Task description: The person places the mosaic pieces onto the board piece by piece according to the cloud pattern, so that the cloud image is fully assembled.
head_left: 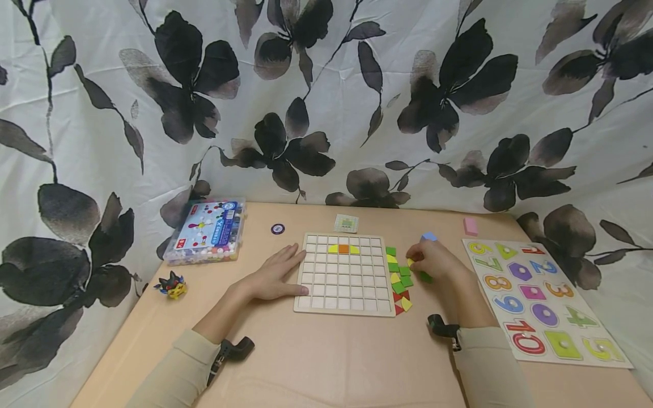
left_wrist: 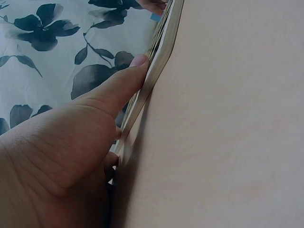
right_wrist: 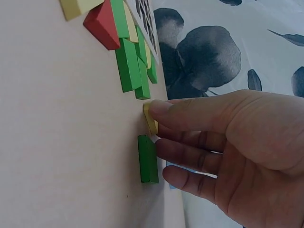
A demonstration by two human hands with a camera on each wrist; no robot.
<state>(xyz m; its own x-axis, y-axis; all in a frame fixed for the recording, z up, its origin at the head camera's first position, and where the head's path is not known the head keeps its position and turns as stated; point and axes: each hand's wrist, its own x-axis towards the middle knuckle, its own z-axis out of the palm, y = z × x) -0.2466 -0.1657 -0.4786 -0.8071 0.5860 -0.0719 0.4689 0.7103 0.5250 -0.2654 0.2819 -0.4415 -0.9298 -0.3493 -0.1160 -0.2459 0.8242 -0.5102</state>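
Observation:
A pale wooden grid board (head_left: 344, 287) lies flat on the table, with a short row of yellow and orange pieces (head_left: 344, 249) in an upper row of its cells. My left hand (head_left: 275, 276) rests along the board's left edge, fingers extended and thumb touching the rim. Right of the board, my right hand (head_left: 441, 265) pinches a small yellow block (right_wrist: 150, 118) between thumb and forefinger. Close under those fingers is a loose green block (right_wrist: 147, 160). Several green, yellow and red blocks (head_left: 405, 271) cluster along the board's right side.
A small patterned card (head_left: 346, 223) and a dark round disc (head_left: 278, 229) lie behind the board. At left are a clear case (head_left: 206, 232) and a small figure (head_left: 172, 285). A number puzzle board (head_left: 548, 303), a pink block (head_left: 470, 226) and a blue block (head_left: 429, 236) are at right.

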